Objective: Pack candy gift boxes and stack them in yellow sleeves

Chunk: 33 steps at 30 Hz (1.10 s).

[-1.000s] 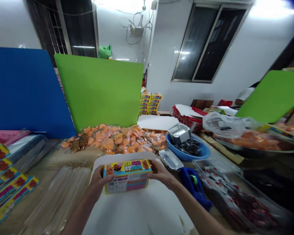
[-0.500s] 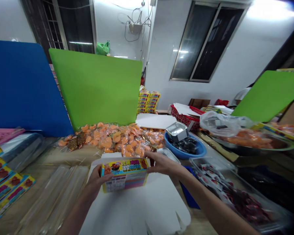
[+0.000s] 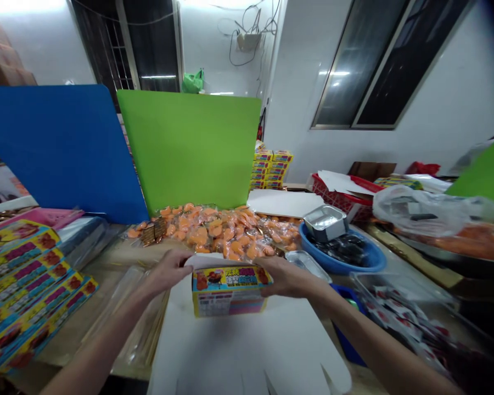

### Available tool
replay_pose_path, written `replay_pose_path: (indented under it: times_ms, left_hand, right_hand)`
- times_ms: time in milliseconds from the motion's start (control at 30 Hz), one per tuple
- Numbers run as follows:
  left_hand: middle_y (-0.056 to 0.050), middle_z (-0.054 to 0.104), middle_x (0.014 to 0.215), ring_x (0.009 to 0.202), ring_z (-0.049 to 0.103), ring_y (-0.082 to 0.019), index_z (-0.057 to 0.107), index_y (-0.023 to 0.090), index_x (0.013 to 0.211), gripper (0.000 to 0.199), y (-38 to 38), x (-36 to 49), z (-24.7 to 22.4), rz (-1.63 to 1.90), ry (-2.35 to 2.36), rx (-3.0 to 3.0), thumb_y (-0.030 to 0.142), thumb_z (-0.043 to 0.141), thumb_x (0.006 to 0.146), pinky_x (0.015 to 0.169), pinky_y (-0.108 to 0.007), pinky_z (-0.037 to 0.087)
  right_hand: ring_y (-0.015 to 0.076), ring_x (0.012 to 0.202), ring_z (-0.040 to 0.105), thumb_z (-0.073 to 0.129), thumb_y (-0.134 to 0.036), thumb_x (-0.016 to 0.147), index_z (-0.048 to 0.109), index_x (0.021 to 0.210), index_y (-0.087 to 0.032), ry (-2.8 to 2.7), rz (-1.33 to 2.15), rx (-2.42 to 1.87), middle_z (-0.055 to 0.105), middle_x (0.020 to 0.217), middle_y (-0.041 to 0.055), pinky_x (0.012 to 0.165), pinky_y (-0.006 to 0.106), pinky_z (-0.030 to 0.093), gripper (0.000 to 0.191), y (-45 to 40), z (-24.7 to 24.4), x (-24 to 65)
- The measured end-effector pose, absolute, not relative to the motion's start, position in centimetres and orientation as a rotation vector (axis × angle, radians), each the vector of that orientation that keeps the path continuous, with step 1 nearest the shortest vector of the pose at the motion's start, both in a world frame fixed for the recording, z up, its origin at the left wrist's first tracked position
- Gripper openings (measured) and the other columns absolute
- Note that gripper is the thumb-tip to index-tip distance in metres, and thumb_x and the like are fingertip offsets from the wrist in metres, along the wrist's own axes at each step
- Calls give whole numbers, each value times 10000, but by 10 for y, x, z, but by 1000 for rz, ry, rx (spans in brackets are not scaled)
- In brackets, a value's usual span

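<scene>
Over white card (image 3: pixel 247 351); right hand (image 3: pixel 287 277) grips oblong carton (image 3: pixel 230 288); left hand (image 3: pixel 169 272) seemingly pinches flap (image 3: pixel 208 261)

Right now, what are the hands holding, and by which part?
The right hand holds the printed box by its right end. The left hand is at the left edge of the white flap; whether it pinches it is unclear.

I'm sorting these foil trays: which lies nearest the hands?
The tray outside the blue basin, just beyond the right hand; the higher one sits atop the basin's black packets.
</scene>
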State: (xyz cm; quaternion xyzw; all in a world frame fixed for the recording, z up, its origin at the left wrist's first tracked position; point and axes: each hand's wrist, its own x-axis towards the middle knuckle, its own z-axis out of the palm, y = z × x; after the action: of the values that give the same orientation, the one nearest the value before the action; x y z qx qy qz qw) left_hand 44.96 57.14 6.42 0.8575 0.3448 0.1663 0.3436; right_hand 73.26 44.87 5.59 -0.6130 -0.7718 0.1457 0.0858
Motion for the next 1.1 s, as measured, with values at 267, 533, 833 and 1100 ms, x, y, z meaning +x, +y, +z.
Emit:
replay_pose_path:
  times_ms: [267,533,833,1100]
  left_hand:
    - [-31,698,777,707,612,-170,689,177,904,331,542,463,39,597,1166,2426,116,412,734,652,-253,442]
    - [-165,573,1128,1035,559,-271,525,186,1268,442,526,428,4,892,805,2964,334,523,851,833,-386,490]
    - [-90,611,1018,916,585,-204,551,183,1096,265,533,453,20,622,748,2550,254,386,901,809,-331,482]
    - [-70,601,1070,929,585,-189,512,253,1277,426,536,469,32,435,700,2617,187,334,896,830,-331,488]
  right_hand:
    - [193,784,556,641,-234,677,525,985,-173,-2254,409,-1822,619,900,54,638,262,392,334,441,58,724]
    - [287,1130,527,578,-198,776,273,1404,-193,-2190,246,-1723,425,1364,155,876,394,464,698,425,18,718]
    - [264,1178,505,561,-144,787,307,1409,-270,-2121,143,-1639,430,1389,107,938,416,463,683,428,2,720]
    - [228,1156,516,589,-132,773,338,1392,-308,-2093,244,-1534,451,1376,70,942,377,455,691,426,6,724]
